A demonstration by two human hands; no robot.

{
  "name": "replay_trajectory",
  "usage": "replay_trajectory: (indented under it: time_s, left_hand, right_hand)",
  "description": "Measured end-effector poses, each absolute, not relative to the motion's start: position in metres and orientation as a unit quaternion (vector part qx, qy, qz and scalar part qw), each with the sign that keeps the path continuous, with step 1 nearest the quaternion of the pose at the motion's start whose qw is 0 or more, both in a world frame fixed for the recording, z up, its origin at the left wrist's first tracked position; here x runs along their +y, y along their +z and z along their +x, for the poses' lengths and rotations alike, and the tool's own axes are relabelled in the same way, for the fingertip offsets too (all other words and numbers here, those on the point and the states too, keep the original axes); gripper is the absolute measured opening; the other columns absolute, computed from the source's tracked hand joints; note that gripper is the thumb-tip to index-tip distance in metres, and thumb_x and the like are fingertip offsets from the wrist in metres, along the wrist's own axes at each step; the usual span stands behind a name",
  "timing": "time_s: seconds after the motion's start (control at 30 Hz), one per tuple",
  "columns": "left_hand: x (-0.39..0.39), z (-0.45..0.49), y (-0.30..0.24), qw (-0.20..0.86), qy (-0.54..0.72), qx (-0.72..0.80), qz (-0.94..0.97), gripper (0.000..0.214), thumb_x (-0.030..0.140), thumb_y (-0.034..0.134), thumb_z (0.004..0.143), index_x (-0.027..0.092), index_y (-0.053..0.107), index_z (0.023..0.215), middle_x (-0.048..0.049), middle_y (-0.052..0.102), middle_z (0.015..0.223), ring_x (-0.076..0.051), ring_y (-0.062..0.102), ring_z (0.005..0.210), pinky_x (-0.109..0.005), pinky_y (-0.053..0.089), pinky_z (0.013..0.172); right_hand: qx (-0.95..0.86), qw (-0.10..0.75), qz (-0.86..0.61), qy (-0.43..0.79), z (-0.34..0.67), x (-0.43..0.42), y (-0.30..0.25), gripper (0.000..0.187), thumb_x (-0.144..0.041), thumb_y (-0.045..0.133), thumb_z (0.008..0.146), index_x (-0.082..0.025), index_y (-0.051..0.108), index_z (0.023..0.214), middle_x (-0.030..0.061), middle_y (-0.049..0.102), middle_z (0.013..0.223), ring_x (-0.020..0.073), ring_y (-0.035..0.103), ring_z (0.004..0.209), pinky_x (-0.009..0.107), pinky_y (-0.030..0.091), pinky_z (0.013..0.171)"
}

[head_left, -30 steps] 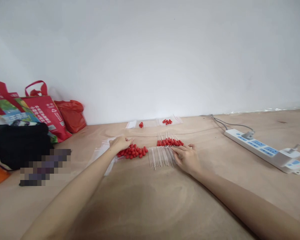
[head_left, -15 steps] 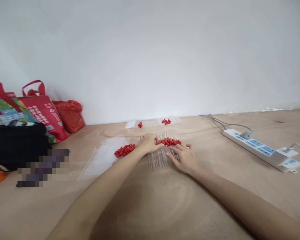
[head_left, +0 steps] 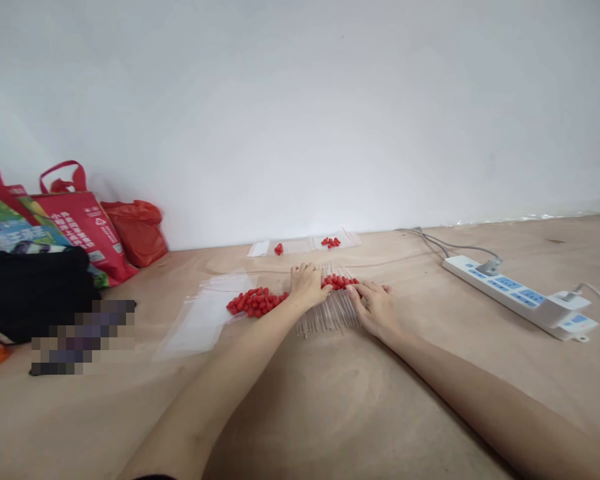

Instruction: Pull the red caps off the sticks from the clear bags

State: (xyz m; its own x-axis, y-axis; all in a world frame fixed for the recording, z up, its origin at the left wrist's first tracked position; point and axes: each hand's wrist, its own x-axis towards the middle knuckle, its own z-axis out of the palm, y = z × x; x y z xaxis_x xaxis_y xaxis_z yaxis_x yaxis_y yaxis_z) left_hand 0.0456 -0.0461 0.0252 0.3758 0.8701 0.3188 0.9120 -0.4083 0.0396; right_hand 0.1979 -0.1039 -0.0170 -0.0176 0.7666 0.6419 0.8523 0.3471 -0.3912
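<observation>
A row of thin clear tubes (head_left: 325, 317), apparently droppers, lies on the wooden table, with small red bulbs (head_left: 337, 282) across its middle. My left hand (head_left: 307, 285) rests over the left side of the row, palm down, thumb stretched towards the bulbs. At the right end of the row is my right hand (head_left: 377, 303), fingers extended and slightly bent, thumb beside the bulbs. Both hands look open, touching the pile from either side. What lies under the palms is hidden. To the left, a heap of more red bulbs (head_left: 255, 303) reaches my left wrist.
Clear plastic bags (head_left: 195, 327) lie beside the heap. Further small bags with a few red bulbs (head_left: 331, 242) lie by the wall. A white power strip (head_left: 510, 290) with cables is at right. Red shopping bags (head_left: 87, 227) and a black cloth item (head_left: 35, 287) stand left.
My left hand has shifted slightly right, and more red bulbs now show left of its wrist. My right hand has moved slightly, its thumb now up against the bulbs.
</observation>
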Motion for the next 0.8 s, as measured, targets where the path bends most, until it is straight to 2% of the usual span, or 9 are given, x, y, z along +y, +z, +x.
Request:
replay_trajectory:
  time_s: [0.13, 0.3, 0.43, 0.5, 0.57, 0.67, 0.8]
  left_hand:
    - [-0.050, 0.045, 0.029, 0.087, -0.168, -0.543, -0.818, 0.018, 0.031, 0.052, 0.072, 0.016, 0.059, 0.066, -0.0094, 0.058, 0.087, -0.026, 0.048, 0.093, -0.042, 0.031, 0.082]
    - [-0.081, 0.013, 0.033, 0.105, -0.249, -0.540, -0.798, 0.015, 0.028, 0.051, 0.075, 0.018, 0.059, 0.069, -0.0062, 0.059, 0.081, -0.023, 0.051, 0.088, -0.038, 0.034, 0.081]
    - [-0.116, -0.027, 0.021, 0.093, -0.337, -0.438, -0.828, 0.011, 0.028, 0.052, 0.077, 0.020, 0.059, 0.073, -0.0033, 0.060, 0.082, -0.018, 0.053, 0.083, -0.035, 0.037, 0.079]
    - [-0.128, -0.041, 0.013, 0.101, -0.347, -0.398, -0.843, 0.009, 0.026, 0.053, 0.077, 0.020, 0.060, 0.075, -0.0026, 0.061, 0.083, -0.017, 0.053, 0.083, -0.034, 0.038, 0.079]
    - [-0.133, -0.047, 0.007, 0.111, -0.356, -0.378, -0.847, 0.007, 0.024, 0.054, 0.077, 0.021, 0.060, 0.076, -0.0021, 0.062, 0.081, -0.017, 0.053, 0.081, -0.034, 0.038, 0.078]
    - [-0.134, -0.048, 0.002, 0.115, -0.373, -0.353, -0.850, 0.004, 0.023, 0.056, 0.076, 0.021, 0.060, 0.077, -0.0022, 0.062, 0.080, -0.016, 0.053, 0.080, -0.034, 0.038, 0.077]
    - [-0.133, -0.044, 0.002, 0.113, -0.377, -0.319, -0.862, 0.005, 0.022, 0.055, 0.077, 0.020, 0.059, 0.078, -0.0024, 0.062, 0.080, -0.016, 0.053, 0.079, -0.034, 0.039, 0.078]
  right_hand:
    - [-0.711, 0.415, -0.564, -0.063, 0.199, -0.103, -0.018, 0.036, -0.038, 0.031, 0.089, -0.022, 0.063, 0.081, 0.0021, 0.064, 0.077, 0.0152, 0.055, 0.078, 0.030, 0.024, 0.073]
    - [-0.732, 0.431, -0.524, -0.055, 0.199, -0.104, -0.018, 0.032, -0.036, 0.034, 0.088, -0.021, 0.062, 0.091, 0.0035, 0.062, 0.078, 0.0146, 0.054, 0.077, 0.029, 0.029, 0.072]
    - [-0.770, 0.416, -0.474, -0.098, 0.193, -0.111, -0.014, 0.033, -0.036, 0.035, 0.087, -0.022, 0.055, 0.110, 0.0067, 0.059, 0.101, 0.0169, 0.050, 0.094, 0.033, 0.029, 0.082]
    - [-0.799, 0.390, -0.439, -0.131, 0.190, -0.115, -0.011, 0.036, -0.036, 0.036, 0.087, -0.023, 0.049, 0.118, 0.0074, 0.054, 0.115, 0.0188, 0.046, 0.105, 0.037, 0.025, 0.089]
    - [-0.828, 0.361, -0.401, -0.152, 0.187, -0.118, -0.010, 0.037, -0.036, 0.037, 0.087, -0.023, 0.047, 0.120, 0.0066, 0.053, 0.119, 0.0199, 0.042, 0.110, 0.041, 0.019, 0.094]
    - [-0.853, 0.347, -0.357, -0.156, 0.183, -0.119, -0.012, 0.033, -0.036, 0.040, 0.086, -0.024, 0.051, 0.115, 0.0038, 0.061, 0.105, 0.0191, 0.045, 0.106, 0.044, 0.013, 0.098]
    - [-0.856, 0.362, -0.332, -0.161, 0.180, -0.120, -0.015, 0.021, -0.030, 0.044, 0.085, -0.026, 0.061, 0.098, -0.0007, 0.064, 0.074, 0.0156, 0.051, 0.087, 0.044, 0.014, 0.096]
